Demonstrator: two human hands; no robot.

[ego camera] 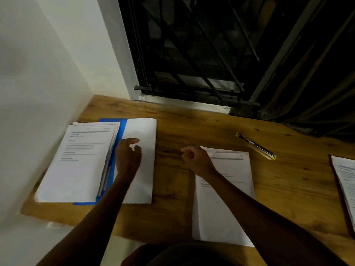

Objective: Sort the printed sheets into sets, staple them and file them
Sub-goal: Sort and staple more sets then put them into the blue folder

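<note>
The far-right paper stack (347, 179) is cut off by the edge, and its print is blurred.

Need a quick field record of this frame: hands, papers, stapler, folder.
left hand: loosely curled over the blank-faced sheets, holding nothing
right hand: curled at the middle set's top-left corner; grip unclear
blue folder: far left, under the printed stack and blank-faced sheets
stapler: on desk, right of middle set, untouched
right-edge stack: partly cut off by frame

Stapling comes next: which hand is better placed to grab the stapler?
Probably the right hand: the stapler lies on its side; the left hand is over the blue folder.
</note>
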